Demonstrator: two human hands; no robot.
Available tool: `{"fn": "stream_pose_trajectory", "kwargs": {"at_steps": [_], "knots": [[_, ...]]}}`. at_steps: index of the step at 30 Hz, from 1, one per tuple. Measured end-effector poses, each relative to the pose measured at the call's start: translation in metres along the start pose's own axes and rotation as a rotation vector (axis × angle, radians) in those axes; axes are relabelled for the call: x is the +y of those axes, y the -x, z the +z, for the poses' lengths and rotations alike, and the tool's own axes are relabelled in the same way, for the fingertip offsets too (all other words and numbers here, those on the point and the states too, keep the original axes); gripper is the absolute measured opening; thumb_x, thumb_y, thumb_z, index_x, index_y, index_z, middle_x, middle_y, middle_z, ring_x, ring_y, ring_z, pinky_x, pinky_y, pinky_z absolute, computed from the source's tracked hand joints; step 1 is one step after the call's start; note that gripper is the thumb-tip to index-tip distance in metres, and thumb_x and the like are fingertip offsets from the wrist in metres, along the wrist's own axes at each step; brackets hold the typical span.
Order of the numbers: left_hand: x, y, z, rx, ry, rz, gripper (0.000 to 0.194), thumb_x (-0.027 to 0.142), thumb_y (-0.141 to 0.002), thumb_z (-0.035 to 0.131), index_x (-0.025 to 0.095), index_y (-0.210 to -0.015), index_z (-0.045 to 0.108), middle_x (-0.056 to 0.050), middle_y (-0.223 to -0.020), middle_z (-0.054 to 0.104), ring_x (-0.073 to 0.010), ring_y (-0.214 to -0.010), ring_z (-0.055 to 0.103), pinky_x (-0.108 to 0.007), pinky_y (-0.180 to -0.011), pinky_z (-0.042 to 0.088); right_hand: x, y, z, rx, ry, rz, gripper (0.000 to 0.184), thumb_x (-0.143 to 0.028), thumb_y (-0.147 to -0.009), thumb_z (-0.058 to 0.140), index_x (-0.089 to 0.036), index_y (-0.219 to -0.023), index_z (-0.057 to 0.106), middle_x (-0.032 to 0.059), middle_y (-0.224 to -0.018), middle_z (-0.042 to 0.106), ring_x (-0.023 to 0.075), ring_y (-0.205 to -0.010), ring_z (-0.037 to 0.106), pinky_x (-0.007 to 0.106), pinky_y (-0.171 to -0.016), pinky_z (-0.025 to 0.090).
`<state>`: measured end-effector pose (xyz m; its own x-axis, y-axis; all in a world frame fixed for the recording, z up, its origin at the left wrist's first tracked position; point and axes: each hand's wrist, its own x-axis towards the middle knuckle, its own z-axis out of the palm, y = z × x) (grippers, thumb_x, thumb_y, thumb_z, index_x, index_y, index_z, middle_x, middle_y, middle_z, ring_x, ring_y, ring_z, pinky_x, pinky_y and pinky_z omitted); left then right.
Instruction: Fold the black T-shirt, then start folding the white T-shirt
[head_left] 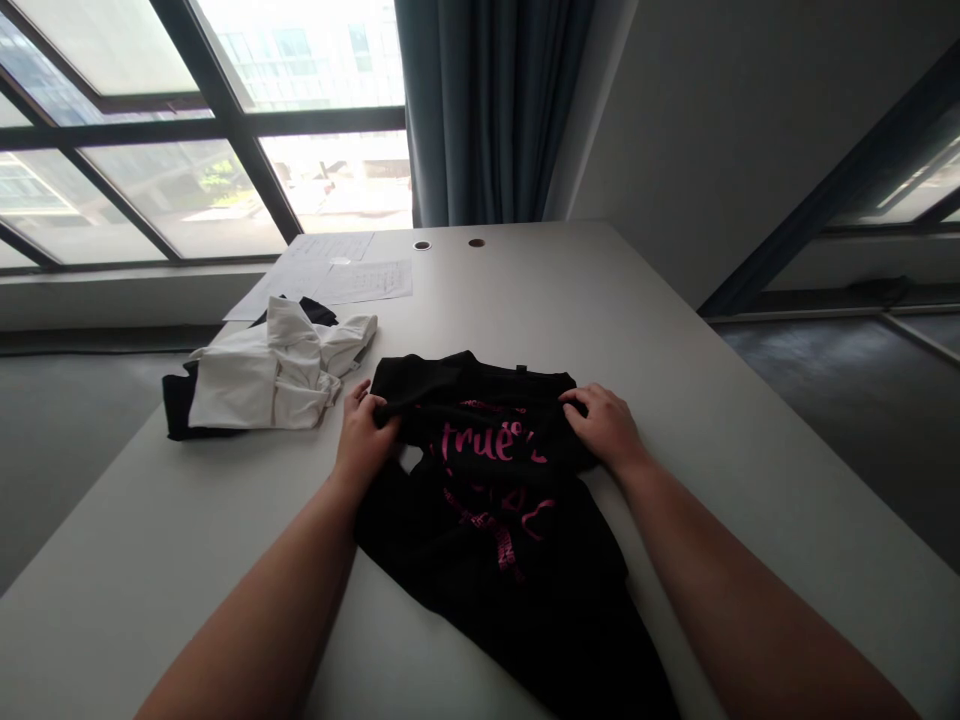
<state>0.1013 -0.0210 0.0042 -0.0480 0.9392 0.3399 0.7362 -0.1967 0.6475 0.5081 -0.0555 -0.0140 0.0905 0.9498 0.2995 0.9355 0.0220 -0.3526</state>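
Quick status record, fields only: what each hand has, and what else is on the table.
left hand: gripping left edge of black T-shirt
right hand: pressing on the shirt's right edge
shirt: pink lettering up, lying on white table, partly folded
white garment: bunched, left of the shirt, apart from it
papers: far side, near window
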Motion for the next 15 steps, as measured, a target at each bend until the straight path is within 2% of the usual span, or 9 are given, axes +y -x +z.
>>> {"fn": "stream_pose_trajectory", "kwargs": {"at_steps": [4,7,9,12,14,15], "knots": [[-0.012,-0.011,-0.009,0.15,0.154,-0.039,0.015,0.034,-0.086,0.068,0.023,-0.093,0.062,-0.009,-0.124,0.065,-0.0253,-0.119,0.063,-0.042,-0.103,0.054,-0.001,0.0,0.0,-0.014,-0.003,-0.017,0.025,-0.03,-0.092,0.057,-0.026,-0.105,0.078,0.0069,-0.103,0.071,0.0265,-0.102,0.064,0.041,-0.097,0.046],[-0.014,-0.012,-0.011,0.174,0.208,-0.099,0.018,0.038,-0.088,0.067,0.023,-0.096,0.059,-0.007,-0.116,0.07,-0.0236,-0.109,0.066,-0.039,-0.093,0.055,-0.001,0.0,0.0,-0.01,-0.006,-0.024,0.026,-0.03,-0.093,0.057,-0.025,-0.105,0.079,0.0076,-0.103,0.071,0.0264,-0.101,0.064,0.041,-0.096,0.046],[-0.011,-0.01,-0.012,0.213,0.171,-0.098,0.016,0.034,-0.089,0.065,0.023,-0.098,0.058,-0.007,-0.116,0.07,-0.0241,-0.111,0.066,-0.041,-0.096,0.054,-0.001,0.001,0.001,-0.003,-0.005,-0.027,0.026,-0.03,-0.092,0.057,-0.026,-0.105,0.079,0.0076,-0.102,0.071,0.0263,-0.099,0.063,0.04,-0.095,0.046],[0.001,-0.003,-0.016,0.289,0.068,0.082,0.015,0.024,-0.09,0.058,0.023,-0.106,0.058,-0.009,-0.123,0.068,-0.0255,-0.123,0.06,-0.046,-0.109,0.047,-0.002,0.001,0.002,0.009,0.003,-0.025,0.026,-0.03,-0.092,0.057,-0.026,-0.106,0.079,0.0078,-0.102,0.07,0.0265,-0.099,0.063,0.04,-0.095,0.046],[0.012,0.002,-0.019,0.213,0.043,0.262,0.019,0.021,-0.094,0.053,0.023,-0.111,0.061,-0.009,-0.124,0.068,-0.0249,-0.125,0.06,-0.047,-0.114,0.043,-0.002,0.001,0.002,0.006,0.004,-0.019,0.026,-0.03,-0.092,0.057,-0.025,-0.107,0.079,0.0081,-0.101,0.069,0.0266,-0.099,0.063,0.04,-0.095,0.046],[0.018,0.005,-0.019,0.113,0.039,0.347,0.022,0.022,-0.097,0.05,0.024,-0.114,0.063,-0.008,-0.124,0.069,-0.0243,-0.124,0.061,-0.047,-0.115,0.043,-0.002,0.001,0.002,0.001,0.004,-0.015,0.027,-0.029,-0.093,0.057,-0.025,-0.107,0.079,0.0082,-0.101,0.069,0.0268,-0.099,0.063,0.041,-0.095,0.046]]}}
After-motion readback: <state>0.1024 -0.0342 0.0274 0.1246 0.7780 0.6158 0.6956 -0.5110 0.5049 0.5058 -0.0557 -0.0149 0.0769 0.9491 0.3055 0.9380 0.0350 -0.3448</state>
